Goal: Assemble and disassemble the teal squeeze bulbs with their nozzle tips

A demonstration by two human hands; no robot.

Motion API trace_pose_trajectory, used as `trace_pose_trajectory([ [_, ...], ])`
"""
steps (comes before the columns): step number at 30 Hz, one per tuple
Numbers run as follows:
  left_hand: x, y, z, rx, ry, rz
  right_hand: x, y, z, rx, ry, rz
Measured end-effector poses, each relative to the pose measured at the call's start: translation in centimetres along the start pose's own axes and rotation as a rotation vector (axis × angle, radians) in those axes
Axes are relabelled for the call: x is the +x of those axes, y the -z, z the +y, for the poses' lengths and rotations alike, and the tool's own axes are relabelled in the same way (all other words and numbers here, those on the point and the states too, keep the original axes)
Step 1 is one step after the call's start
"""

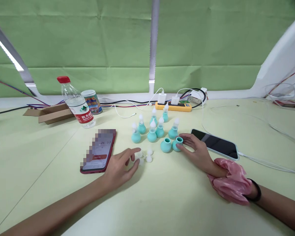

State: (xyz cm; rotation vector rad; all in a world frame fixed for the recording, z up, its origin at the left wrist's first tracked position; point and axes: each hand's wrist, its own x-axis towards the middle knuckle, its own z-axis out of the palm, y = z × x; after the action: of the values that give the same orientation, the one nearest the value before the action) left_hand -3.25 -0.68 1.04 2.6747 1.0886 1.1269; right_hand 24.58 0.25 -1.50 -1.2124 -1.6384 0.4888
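My right hand (195, 150) has its thumb and fingers on either side of an open-topped teal squeeze bulb (178, 145), which stands on the table. Touching distance to its left is another teal bulb (166, 145) with an uncovered mouth. Behind them stand several teal bulbs fitted with translucent white tips, one of them a tipped bulb (152, 132) near the middle. My left hand (123, 165) reaches over small translucent white tips (149, 158) lying loose on the table. Its thumb and index finger are apart at the nearest pieces; whether they touch one is unclear.
A phone with a timer (98, 152) lies left, a dark-screened phone (215, 143) with a cable right. Behind are a water bottle (80, 109), a can (92, 102), a cardboard box (55, 113) and a yellow power strip (173, 107) with cables.
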Motion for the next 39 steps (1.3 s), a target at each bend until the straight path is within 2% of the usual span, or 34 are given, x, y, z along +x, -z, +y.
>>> trace_pose_trajectory([
  [3, 2.9, 1.5, 0.1, 0.019, -0.009, 0.211, 0.0, -0.1, -0.1, -0.040, 0.073, 0.007],
  [5, 4.8, 2.1, -0.2, 0.064, 0.047, 0.234, 0.1, -0.1, -0.4, -0.101, 0.144, 0.027],
  [9, 7.1, 1.7, -1.7, 0.066, 0.237, 0.066, 0.0, 0.2, -1.4, -0.253, 0.351, 0.143],
  [11, 7.3, 1.2, -2.5, -0.014, 0.322, -0.055, -0.1, 0.3, -1.9, -0.301, 0.478, 0.191],
  [13, 7.2, 0.9, -2.8, -0.115, 0.378, -0.094, -0.4, 0.3, -2.5, -0.314, 0.605, 0.213],
  [15, 6.9, 1.3, -2.5, -0.197, 0.386, -0.003, -0.7, 0.0, -3.2, -0.300, 0.704, 0.204],
  [17, 6.6, 2.3, -1.4, -0.264, 0.352, 0.157, -1.1, -0.3, -4.1, -0.264, 0.742, 0.171],
  [19, 6.1, 3.5, 0.3, -0.384, 0.323, 0.269, -1.6, -0.6, -5.2, -0.192, 0.677, 0.101],
  [20, 5.9, 4.1, 1.2, -0.473, 0.323, 0.267, -1.8, -0.7, -5.8, -0.132, 0.607, 0.047],
  [23, 5.1, 4.9, 3.6, -0.768, 0.413, 0.070, -2.5, -0.8, -7.6, 0.152, 0.305, -0.199],
  [25, 4.5, 4.6, 4.6, -0.935, 0.494, -0.082, -2.8, -0.9, -8.3, 0.335, 0.075, -0.382],
  [27, 4.0, 3.9, 4.9, -1.013, 0.567, -0.179, -3.1, -1.4, -8.4, 0.418, -0.111, -0.509],
  [29, 3.6, 3.0, 4.9, -1.005, 0.590, -0.214, -3.3, -2.0, -8.1, 0.386, -0.191, -0.527],
  [31, 3.4, 2.3, 4.7, -0.927, 0.561, -0.202, -3.3, -2.7, -7.6, 0.306, -0.188, -0.491],
  [33, 3.1, 1.8, 4.3, -0.800, 0.495, -0.161, -3.2, -3.2, -7.2, 0.241, -0.175, -0.447],
  [35, 2.8, 1.4, 3.7, -0.621, 0.366, -0.086, -3.2, -3.4, -7.0, 0.223, -0.188, -0.421],
  [37, 2.5, 1.2, 2.9, -0.414, 0.111, 0.027, -3.3, -3.5, -7.0, 0.249, -0.236, -0.404],
  [39, 2.3, 1.1, 2.2, -0.222, -0.218, 0.118, -3.4, -3.5, -7.0, 0.310, -0.302, -0.399],
])
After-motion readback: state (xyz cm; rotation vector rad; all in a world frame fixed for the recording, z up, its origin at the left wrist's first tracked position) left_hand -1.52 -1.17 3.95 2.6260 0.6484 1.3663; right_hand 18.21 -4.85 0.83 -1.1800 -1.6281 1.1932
